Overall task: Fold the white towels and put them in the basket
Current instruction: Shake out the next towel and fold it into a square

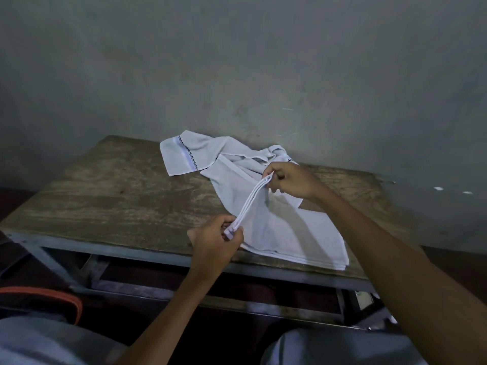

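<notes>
I see the left hand [216, 239] low and near the front edge of the table, wrist bent. Its thumb and curled fingers pinch the near end of the stacked hem of a folded white cloth towel [297, 233]. The right hand [292, 180] is farther out and higher, arm reaching in from the right. Its thumb and forefinger pinch the far end of the same hem, and the other fingers are curled under. Between the two grips the layered edge runs taut and lifted, showing several thin white layers. The rest of the towel lies flat on the table's right front part, its corner close to the edge.

Behind it, touching or partly under it, lies a crumpled white towel with a dark checked band [189, 154], thin, soft and wrinkled, spread toward the back.

Both sit on a worn brown wooden tabletop [118, 193], streaked and scuffed, on a grey metal frame [79, 247] with bars below. The table stands against a dull grey-green plaster wall [237, 61], mottled and scratched. At lower left I make out a dark object with an orange rim [76, 306]; what it is I cannot tell. The light is dim.
</notes>
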